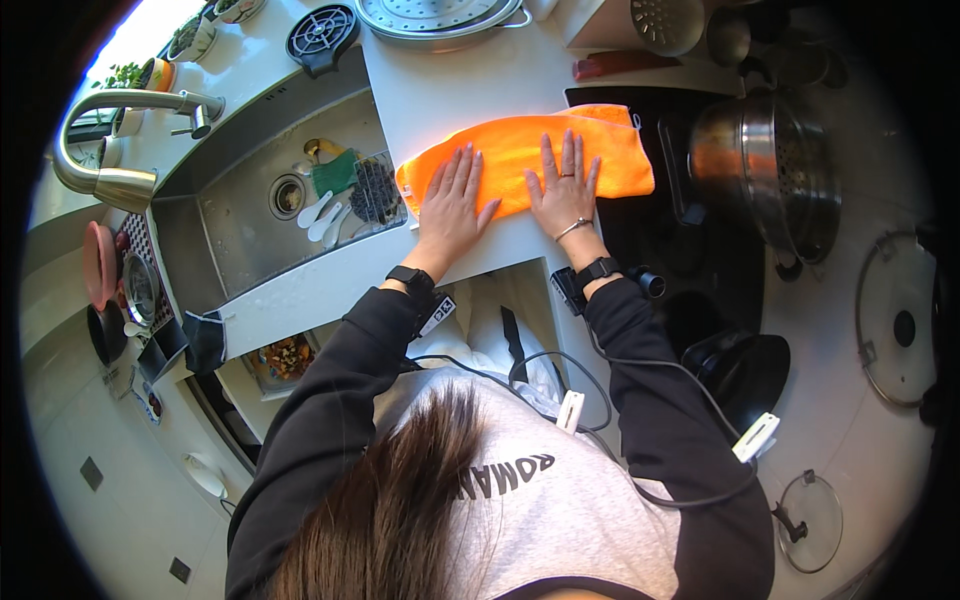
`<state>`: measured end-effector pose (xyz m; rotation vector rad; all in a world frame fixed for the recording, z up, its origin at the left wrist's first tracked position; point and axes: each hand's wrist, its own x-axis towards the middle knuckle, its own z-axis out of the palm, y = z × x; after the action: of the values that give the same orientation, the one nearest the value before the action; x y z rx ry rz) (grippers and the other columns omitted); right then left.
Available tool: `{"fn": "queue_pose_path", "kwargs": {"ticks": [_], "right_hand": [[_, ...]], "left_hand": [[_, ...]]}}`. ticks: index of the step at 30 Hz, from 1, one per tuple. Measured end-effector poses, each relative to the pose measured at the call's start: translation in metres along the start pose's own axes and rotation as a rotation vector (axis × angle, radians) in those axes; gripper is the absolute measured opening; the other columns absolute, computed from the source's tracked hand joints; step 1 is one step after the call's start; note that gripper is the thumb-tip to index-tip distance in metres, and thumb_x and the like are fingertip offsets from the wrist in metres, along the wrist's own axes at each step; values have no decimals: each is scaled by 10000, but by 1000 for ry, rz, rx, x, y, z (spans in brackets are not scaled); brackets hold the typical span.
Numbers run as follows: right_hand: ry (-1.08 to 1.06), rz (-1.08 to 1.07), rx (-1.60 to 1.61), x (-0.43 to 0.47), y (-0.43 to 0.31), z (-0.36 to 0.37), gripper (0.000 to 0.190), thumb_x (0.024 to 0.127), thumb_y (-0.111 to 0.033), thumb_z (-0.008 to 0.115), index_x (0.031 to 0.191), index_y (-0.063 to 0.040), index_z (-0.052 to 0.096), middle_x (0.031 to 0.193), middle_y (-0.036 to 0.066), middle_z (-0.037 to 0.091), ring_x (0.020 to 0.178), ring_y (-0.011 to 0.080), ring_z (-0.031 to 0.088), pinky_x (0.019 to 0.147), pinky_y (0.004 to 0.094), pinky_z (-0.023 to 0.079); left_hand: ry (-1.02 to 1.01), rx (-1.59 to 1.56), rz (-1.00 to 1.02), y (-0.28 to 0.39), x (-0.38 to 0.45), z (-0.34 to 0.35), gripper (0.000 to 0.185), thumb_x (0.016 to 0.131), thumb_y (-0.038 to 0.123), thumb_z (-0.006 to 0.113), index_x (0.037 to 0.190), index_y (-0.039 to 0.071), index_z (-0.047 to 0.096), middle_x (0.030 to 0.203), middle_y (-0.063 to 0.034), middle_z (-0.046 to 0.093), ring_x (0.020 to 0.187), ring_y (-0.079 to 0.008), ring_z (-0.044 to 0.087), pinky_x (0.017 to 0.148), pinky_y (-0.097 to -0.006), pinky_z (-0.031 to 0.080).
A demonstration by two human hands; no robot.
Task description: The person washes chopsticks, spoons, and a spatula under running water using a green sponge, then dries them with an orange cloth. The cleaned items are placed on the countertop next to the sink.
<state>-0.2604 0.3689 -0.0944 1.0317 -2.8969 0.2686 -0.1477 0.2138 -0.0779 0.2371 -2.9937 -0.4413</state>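
Observation:
An orange cloth (510, 161), apparently folded, lies across the white countertop (420, 82) between the sink and the dark cooktop (645, 247). Its right end reaches over the cooktop's edge. My left hand (455, 199) presses palm down on the left part of the cloth, fingers extended and thumb spread. Further right, my right hand (564, 191) rests flat on it too, with the fingers apart. Neither hand grips the fabric. A loop shows at the cloth's upper right corner.
White spoons (324, 221), a green scouring pad (335, 172) and a wire rack (377, 187) lie in the steel sink (247, 165). A steel steamer pot (765, 172) stands on the right. Cables (675, 367) hang from my wrists. Below the counter, a food-scrap bin (285, 358) sits in an open drawer.

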Motion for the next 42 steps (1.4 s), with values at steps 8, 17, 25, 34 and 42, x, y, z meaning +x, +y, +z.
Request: {"fn": "queue_pose_path", "kwargs": {"ticks": [8, 17, 25, 34, 42], "right_hand": [[-105, 13, -37, -10, 1, -2, 617, 888, -431, 402, 1416, -180, 205, 1479, 150, 77, 1368, 306, 55, 1064, 532, 17], [-50, 28, -17, -4, -2, 2, 616, 901, -427, 368, 1427, -179, 167, 1486, 130, 60, 1372, 290, 44, 1065, 525, 10], [-1, 45, -32, -8, -2, 8, 613, 901, -439, 367, 1424, -182, 177, 1483, 125, 94, 1370, 286, 69, 1068, 521, 23], [34, 13, -19, -7, -5, 5, 612, 903, -432, 369, 1421, -166, 184, 1478, 136, 114, 1365, 296, 94, 1073, 509, 36], [-44, -7, 22, -9, -4, 5, 612, 901, -414, 384, 1422, -164, 181, 1477, 147, 100, 1367, 300, 78, 1077, 499, 53]], "left_hand": [[-17, 12, -11, 9, -12, -4, 670, 865, 438, 441, 1373, 32, 279, 1443, -125, 243, 1347, -252, 197, 1086, -399, 146], [23, 50, -12, 1, 6, -8, 684, 872, 453, 423, 1384, 34, 249, 1457, -129, 203, 1358, -248, 164, 1092, -398, 124], [46, 69, -23, 2, 0, 2, 669, 867, 449, 435, 1381, 53, 271, 1446, -109, 242, 1346, -244, 202, 1087, -396, 147], [82, 51, -12, 5, -5, -1, 669, 869, 458, 423, 1382, 57, 267, 1439, -117, 253, 1349, -235, 188, 1088, -398, 144], [15, 51, -2, 5, -16, -1, 671, 879, 461, 410, 1384, 48, 257, 1453, -111, 223, 1351, -228, 186, 1089, -375, 140]]}}
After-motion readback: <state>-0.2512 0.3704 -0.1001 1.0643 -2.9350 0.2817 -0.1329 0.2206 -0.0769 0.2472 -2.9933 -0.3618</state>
